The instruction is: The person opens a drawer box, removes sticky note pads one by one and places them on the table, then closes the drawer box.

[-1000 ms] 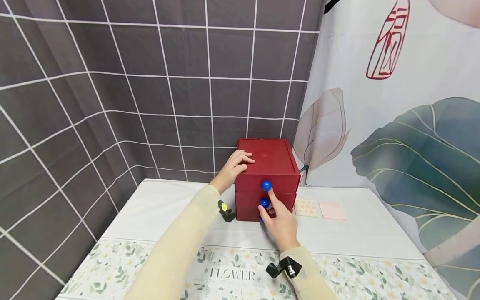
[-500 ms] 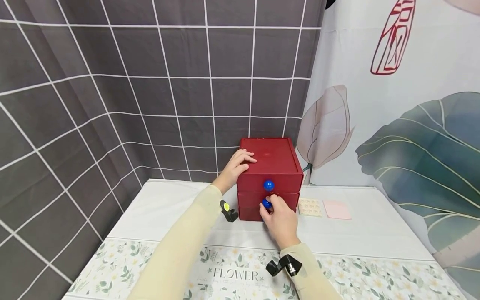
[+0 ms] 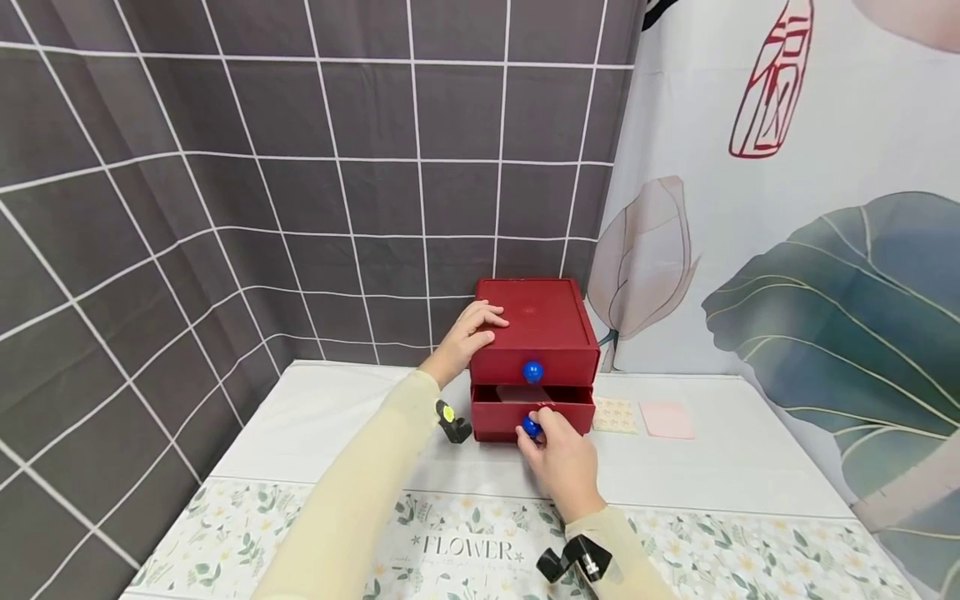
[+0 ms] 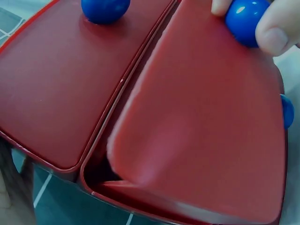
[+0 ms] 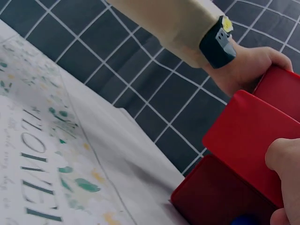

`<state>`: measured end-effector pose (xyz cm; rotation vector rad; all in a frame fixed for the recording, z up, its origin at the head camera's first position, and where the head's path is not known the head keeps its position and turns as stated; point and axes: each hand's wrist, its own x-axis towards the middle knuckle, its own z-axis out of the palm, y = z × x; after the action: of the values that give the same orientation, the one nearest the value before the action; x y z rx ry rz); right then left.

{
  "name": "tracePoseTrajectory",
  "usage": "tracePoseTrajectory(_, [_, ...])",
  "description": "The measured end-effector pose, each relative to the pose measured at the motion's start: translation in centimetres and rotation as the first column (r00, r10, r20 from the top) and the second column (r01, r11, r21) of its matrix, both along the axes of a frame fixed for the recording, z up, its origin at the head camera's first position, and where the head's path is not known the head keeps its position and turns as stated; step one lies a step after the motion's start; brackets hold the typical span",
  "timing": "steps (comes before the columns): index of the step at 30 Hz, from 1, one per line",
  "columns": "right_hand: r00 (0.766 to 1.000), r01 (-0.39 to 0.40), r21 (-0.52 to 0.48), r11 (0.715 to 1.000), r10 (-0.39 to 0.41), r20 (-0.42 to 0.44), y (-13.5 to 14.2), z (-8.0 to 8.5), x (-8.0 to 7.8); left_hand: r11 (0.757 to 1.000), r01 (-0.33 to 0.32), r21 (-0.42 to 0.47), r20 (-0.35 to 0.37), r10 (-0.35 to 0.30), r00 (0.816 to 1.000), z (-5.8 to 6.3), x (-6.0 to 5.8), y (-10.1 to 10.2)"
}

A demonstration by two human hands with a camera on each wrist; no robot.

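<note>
Two bare hands are at one red cabinet (image 3: 536, 312), which stands on the white table (image 3: 675, 475), near the dark grid cloth (image 3: 360, 200); the left hand (image 3: 461, 337) rests on the left edge of its top, with the fingers lying relaxed and a little spread over the surface; the right hand (image 3: 561, 458) is in front and pinches, between thumb and fingers, the blue knob (image 3: 530, 427) of the middle drawer (image 3: 491, 419); this drawer stands partly out, so that a gap shows under the top drawer (image 3: 495, 367), which is closed and bears the upper knob (image 3: 532, 372); the bottom drawer (image 5: 211, 187) lies below, set back, and its lower knob (image 4: 287, 111) is seen at the side of the left wrist view; inside the middle drawer is a paler shape (image 3: 521, 394), but I cannot tell what it is; to the right of the cabinet, flat on the table, lie a patterned sheet (image 3: 615, 415) and, just beside it, a pink sheet (image 3: 667, 419).
</note>
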<state>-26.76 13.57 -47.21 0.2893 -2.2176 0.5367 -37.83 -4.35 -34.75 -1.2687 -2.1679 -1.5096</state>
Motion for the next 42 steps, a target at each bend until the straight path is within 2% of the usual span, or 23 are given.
tracePoseTrajectory(7, [1.0,-0.019,0.003,1.0,0.019,0.015,0.1,-0.4,1.6,0.999,0.011,-0.048,-0.032,-0.012,0.999,0.1,0.0,-0.1])
tracePoseTrajectory(12, [1.0,-0.018,0.006,1.0,0.018,0.019,0.2,-0.4,2.2,0.999,0.002,-0.043,-0.04,-0.004,0.999,0.1,-0.2,0.0])
tracePoseTrajectory(15, [1.0,-0.01,0.014,1.0,0.009,0.024,0.0,-0.4,2.4,0.998,-0.03,-0.056,-0.032,0.028,0.999,-0.6,-1.1,-0.1])
tracePoseTrajectory(19, [0.999,0.0,0.007,1.0,0.0,0.034,-0.1,-0.4,2.8,0.988,-0.075,-0.136,-0.033,0.071,0.997,-1.0,-2.3,0.0])
tracePoseTrajectory(24, [1.0,-0.023,0.014,1.0,0.023,0.005,0.1,-0.3,3.1,0.958,-0.124,-0.259,-0.034,0.119,0.992,-0.6,-2.3,0.0])
tracePoseTrajectory(27, [1.0,-0.03,0.035,0.999,0.03,-0.006,0.2,-0.1,3.4,0.921,-0.162,-0.353,-0.033,0.161,0.986,-0.2,-2.0,0.1])
tracePoseTrajectory(29, [1.0,-0.026,0.053,0.998,0.025,0.008,0.2,0.2,3.5,0.886,-0.196,-0.421,-0.045,0.196,0.98,0.1,-1.8,0.2])
tracePoseTrajectory(31, [0.999,-0.012,0.076,0.997,0.01,0.035,0.2,0.6,3.7,0.834,-0.234,-0.5,-0.078,0.226,0.971,0.6,-1.6,0.4])
tracePoseTrajectory(36, [0.994,0.015,0.121,0.993,-0.028,0.106,0.0,1.8,4.1,0.686,-0.312,-0.658,-0.132,0.302,0.944,1.9,-1.0,1.3])
tracePoseTrajectory(38, [0.992,0.02,0.13,0.991,-0.036,0.123,0.0,2.2,4.3,0.652,-0.319,-0.688,-0.113,0.339,0.934,2.3,-0.9,1.7])
tracePoseTrajectory(42, [0.984,0.023,0.144,0.989,-0.048,0.171,-0.1,2.8,4.6,0.606,-0.328,-0.725,-0.084,0.394,0.915,2.7,-0.7,2.4])
